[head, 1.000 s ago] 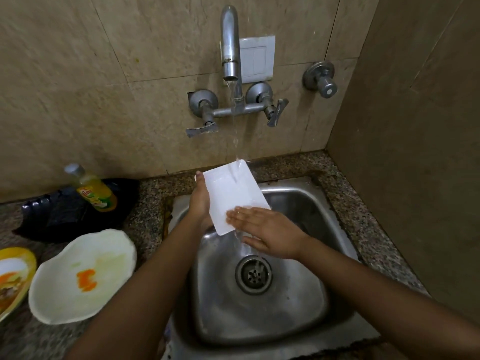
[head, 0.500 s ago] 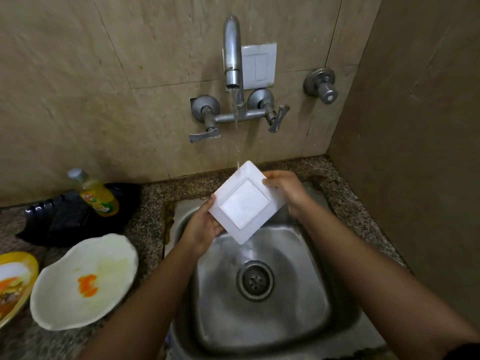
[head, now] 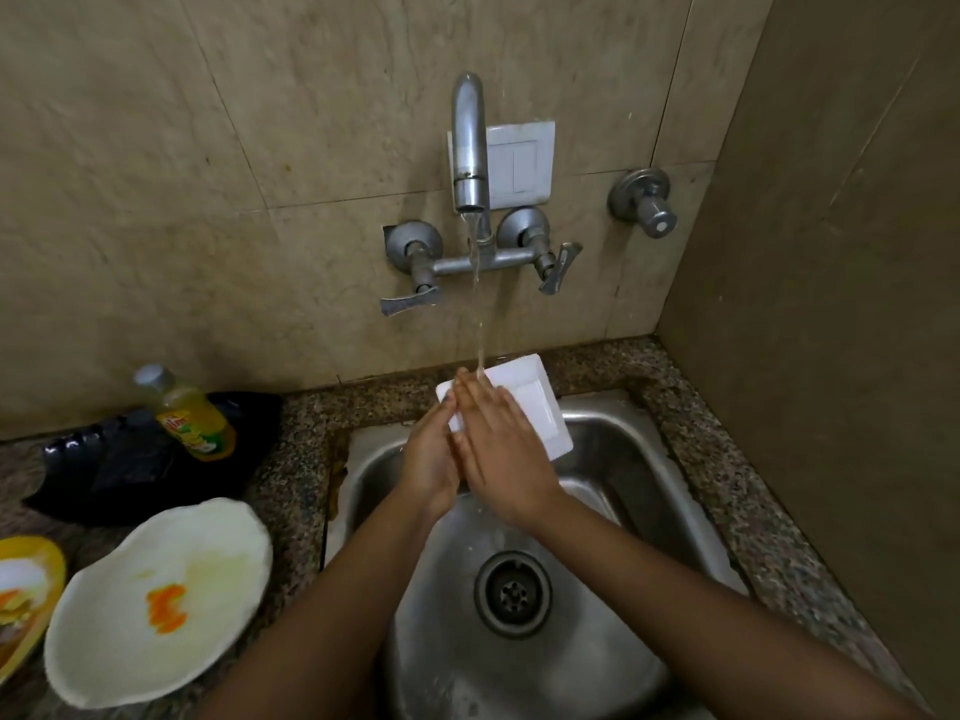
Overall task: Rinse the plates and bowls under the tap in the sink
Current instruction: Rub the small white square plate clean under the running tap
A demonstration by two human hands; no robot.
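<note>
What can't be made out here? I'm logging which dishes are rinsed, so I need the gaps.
All in the head view:
- Square white plate: its left part is covered by the right hand and left hand, so any residue there is hidden.
- Yellow dish: cut off by the left edge.
- Bottle label: too small to read.
- Black object behind the bottle: too dark to identify.

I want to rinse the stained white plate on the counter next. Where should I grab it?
Take the white plate by its wavy rim on the edge nearest the sink, coming from the right with the left hand. The orange stain sits mid-plate, so the rim looks cleaner to hold, probably thumb on top.
</note>
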